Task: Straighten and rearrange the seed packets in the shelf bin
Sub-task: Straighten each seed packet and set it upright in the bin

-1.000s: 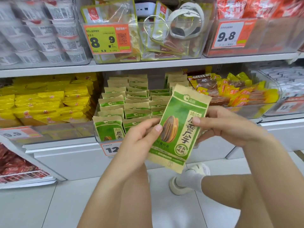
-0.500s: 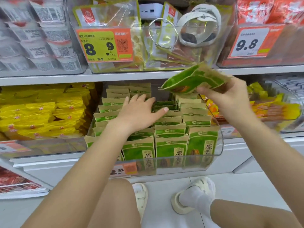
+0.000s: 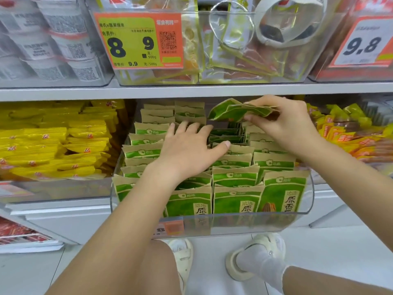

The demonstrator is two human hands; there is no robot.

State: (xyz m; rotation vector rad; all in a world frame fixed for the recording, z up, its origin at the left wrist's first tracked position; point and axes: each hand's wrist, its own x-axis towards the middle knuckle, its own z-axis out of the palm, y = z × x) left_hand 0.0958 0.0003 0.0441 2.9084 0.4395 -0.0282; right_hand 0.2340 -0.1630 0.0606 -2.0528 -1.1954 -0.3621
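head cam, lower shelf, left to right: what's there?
yellow snack packets → left hand resting on the upright green seed packets → right hand holding one green seed packet → orange-yellow snack packs

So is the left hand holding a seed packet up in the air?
No, the left hand lies flat on the packets in the bin; the right hand holds the lifted green seed packet.

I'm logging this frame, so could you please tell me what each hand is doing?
Left hand: open, fingers resting on the seed packets in the bin.
Right hand: holding one green seed packet above the bin.
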